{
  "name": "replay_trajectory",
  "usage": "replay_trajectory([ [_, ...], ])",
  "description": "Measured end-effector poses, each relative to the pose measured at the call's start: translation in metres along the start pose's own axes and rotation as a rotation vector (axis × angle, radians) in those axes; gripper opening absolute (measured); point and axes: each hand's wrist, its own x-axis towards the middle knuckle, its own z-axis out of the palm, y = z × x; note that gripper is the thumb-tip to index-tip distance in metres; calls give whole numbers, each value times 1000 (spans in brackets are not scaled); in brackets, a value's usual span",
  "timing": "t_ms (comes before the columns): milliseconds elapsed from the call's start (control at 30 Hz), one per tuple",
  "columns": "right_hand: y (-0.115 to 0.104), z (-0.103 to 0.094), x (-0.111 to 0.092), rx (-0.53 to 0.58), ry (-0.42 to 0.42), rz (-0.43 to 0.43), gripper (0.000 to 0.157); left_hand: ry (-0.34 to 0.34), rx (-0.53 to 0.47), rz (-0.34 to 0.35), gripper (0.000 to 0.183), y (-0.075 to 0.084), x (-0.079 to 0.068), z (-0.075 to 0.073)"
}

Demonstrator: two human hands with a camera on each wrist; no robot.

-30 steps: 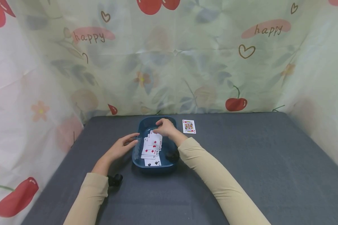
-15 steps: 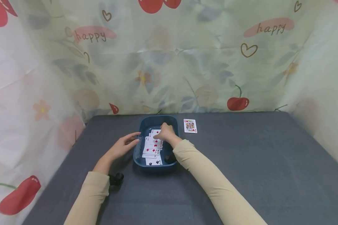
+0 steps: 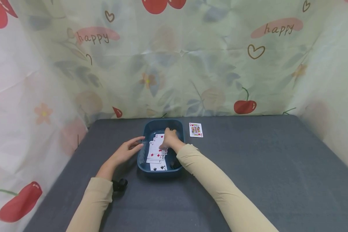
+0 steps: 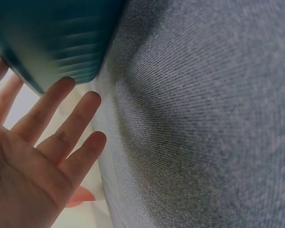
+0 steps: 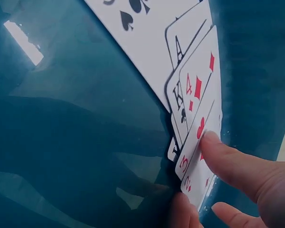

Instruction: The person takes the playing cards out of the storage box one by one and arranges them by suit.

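Note:
A deep blue plastic tray (image 3: 159, 172) holds an overlapping row of playing cards (image 3: 156, 148), face up. Inside it, my right hand (image 3: 171, 140) pinches the far end of the row. In the right wrist view its thumb (image 5: 232, 159) lies on the card faces, with fingertips at their edge by a two of diamonds (image 5: 189, 186). A four of diamonds (image 5: 195, 85) and a black spade card (image 5: 133, 42) show further along. My left hand (image 3: 124, 153) is at the tray's left side, fingers extended and spread, fingertips right by the rim and outer wall.
A king of hearts (image 3: 196, 130) lies face up on the dark grey tablecloth (image 3: 249, 167), right of the tray's far end. Patterned fabric (image 3: 179, 64) hangs behind and along both sides of the table.
My right hand has moved nearer and lower along the card row, with its thumb coming down over the cards. The left hand stays at the tray's side.

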Motion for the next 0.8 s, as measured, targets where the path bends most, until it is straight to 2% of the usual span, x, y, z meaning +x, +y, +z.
replay_trajectory([
  [167, 0, 0, 1, 30, -14, -6, 80, -1, -14, -12, 52, 2, -1, 0],
  [367, 1, -3, -3, 184, 41, -58, 53, -5, -3, 0, 53, 1, -1, 0],
  [500, 0, -6, -5, 230, 53, -98, 39, -9, -1, 5, 53, 2, -1, 0],
  [800, -5, -32, -14, 350, 52, -160, 37, -4, 1, 1, 52, 2, -1, -1],
])
